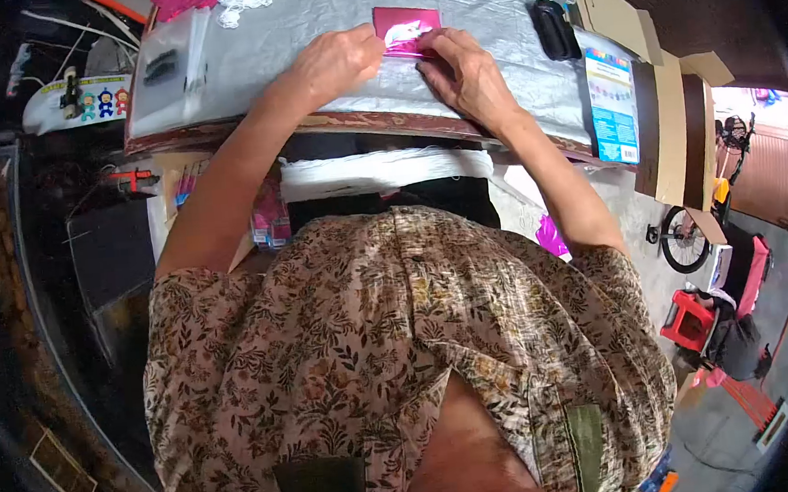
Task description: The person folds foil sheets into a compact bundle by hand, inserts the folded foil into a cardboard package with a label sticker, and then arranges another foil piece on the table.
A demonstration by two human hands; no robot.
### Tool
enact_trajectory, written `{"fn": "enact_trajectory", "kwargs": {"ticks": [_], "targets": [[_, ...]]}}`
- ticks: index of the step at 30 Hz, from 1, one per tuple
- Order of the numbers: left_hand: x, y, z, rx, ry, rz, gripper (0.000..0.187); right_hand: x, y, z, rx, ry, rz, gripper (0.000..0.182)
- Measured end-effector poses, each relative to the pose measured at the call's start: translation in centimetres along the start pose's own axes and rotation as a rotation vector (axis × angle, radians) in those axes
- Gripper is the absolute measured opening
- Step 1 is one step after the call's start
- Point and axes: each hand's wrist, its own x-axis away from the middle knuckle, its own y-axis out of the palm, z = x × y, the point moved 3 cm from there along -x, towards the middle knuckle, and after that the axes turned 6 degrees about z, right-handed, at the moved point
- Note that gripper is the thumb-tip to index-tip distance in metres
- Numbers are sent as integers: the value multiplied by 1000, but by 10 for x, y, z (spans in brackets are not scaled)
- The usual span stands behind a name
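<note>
A shiny metallic pink foil piece (406, 23), roughly square, lies on the silver-grey table cover (285, 33) near the far middle. My left hand (343, 62) has its fingers closed at the foil's lower left edge. At the lower right corner, my right hand (468, 69) pinches the foil between bent fingers and thumb. The lower edge of the foil, between both hands, looks folded and catches bright glare. Both forearms reach over the table's worn reddish-brown front edge (365, 119).
White string (245, 3) and clear plastic bags (181, 68) lie at the left. To the right are a black case (555, 30), a blue printed pack (611, 104) and cardboard boxes (658, 133). A bundle of white strands (386, 172) hangs below the table edge.
</note>
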Motion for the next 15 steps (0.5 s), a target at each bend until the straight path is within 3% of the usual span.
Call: {"fn": "enact_trajectory", "kwargs": {"ticks": [5, 6, 8, 9, 12, 13, 15], "targets": [[-2, -27, 0, 124, -21, 51, 16, -6, -8, 4, 101, -17, -35, 16], [-6, -39, 2, 298, -227, -39, 19, -10, -13, -2, 100, -18, -25, 16], [-10, -56, 3, 633, -638, -230, 23, -14, -23, -8, -335, 364, -59, 15], [-7, -51, 0, 622, -630, -238, 23, -13, -24, -9, -558, 550, -77, 16], [3, -26, -13, 1119, -583, 190, 35, -13, -24, -9, -579, 540, -60, 16], [0, -22, -11, 1116, -573, 184, 35, -13, -25, -8, -585, 535, -57, 17], [-6, -18, 15, 1479, -775, 385, 37, -11, -23, -8, -584, 563, -54, 17]]}}
